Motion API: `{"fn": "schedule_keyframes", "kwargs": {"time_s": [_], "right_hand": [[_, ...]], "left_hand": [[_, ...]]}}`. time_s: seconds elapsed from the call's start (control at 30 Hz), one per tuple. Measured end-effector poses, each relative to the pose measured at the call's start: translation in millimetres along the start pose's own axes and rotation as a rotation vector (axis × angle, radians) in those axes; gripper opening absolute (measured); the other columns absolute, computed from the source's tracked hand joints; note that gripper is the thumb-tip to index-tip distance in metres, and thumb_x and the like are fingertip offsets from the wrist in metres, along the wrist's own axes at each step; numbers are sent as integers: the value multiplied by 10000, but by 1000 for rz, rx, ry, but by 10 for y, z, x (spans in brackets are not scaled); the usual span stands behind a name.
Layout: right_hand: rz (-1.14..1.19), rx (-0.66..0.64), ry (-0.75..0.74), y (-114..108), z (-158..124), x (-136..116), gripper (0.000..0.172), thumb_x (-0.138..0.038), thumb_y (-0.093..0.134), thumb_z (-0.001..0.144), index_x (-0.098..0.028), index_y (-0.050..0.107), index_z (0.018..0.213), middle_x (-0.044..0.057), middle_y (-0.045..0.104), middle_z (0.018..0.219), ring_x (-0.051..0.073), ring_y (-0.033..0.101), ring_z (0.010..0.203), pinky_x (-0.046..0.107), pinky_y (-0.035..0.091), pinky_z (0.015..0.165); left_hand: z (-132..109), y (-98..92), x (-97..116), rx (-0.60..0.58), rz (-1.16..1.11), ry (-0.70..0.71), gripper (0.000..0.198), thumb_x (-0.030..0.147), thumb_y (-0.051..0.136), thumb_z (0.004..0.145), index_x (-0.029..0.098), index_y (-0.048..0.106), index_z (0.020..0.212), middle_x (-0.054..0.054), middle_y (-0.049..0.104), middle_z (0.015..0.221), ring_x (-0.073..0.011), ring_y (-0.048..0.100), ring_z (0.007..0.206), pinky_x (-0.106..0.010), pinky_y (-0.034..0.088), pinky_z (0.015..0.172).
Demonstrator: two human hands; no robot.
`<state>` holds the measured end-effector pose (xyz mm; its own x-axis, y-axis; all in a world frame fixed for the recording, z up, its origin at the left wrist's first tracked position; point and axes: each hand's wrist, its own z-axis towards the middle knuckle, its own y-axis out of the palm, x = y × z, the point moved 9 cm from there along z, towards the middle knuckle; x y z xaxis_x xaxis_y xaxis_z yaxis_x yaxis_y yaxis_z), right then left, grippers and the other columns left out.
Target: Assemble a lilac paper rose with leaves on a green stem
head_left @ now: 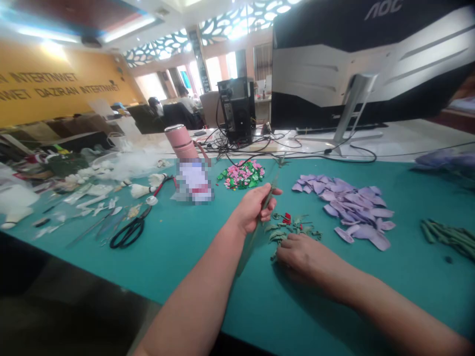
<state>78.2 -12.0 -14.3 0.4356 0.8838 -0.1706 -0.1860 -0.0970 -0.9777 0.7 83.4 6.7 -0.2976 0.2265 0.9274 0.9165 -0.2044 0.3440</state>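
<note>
This looked like an open-plan office, part of it used for craft work. A yellow wall (55, 62) with large lettering ran along the far left, and people (187, 102) sat beyond the desk. A big monitor (311, 74) stood far right, near a computer tower (237, 116). Scissors (143, 216), purple petal-shaped pieces (343, 205) and green leafy pieces (276, 235) lay on a green mat (178, 262).
</note>
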Motion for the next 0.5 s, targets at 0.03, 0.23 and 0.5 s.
{"fn": "schedule_keyframes", "kwargs": {"time_s": [0.03, 0.23, 0.5], "right_hand": [[-8, 8, -3, 2, 0, 0, 169, -62, 517, 846, -178, 578, 739, 18, 616, 722, 149, 481, 676, 302, 294, 625], [-33, -8, 10, -33, 5, 18, 152, -98, 532, 882, -178, 588, 766, 23, 620, 739, 152, 484, 673, 296, 310, 635], [16, 113, 406, -630, -299, 893, 155, -191, 523, 919, -190, 668, 862, 53, 676, 860, 166, 563, 779, 273, 374, 667]], "left_hand": [[4, -3, -2, 0, 4, -2, 344, 430, 472, 965, 133, 645, 953, 35, 475, 614, -30, 287, 384, -154, 245, 354], [24, -10, -6, 6, 53, 2, 351, 479, 561, 911, 139, 644, 943, 42, 489, 599, -25, 287, 368, -155, 239, 347], [28, -11, 83, 48, 129, 50, 244, 392, 594, 899, 149, 609, 882, 46, 503, 559, -29, 312, 355, -153, 236, 338]]}}
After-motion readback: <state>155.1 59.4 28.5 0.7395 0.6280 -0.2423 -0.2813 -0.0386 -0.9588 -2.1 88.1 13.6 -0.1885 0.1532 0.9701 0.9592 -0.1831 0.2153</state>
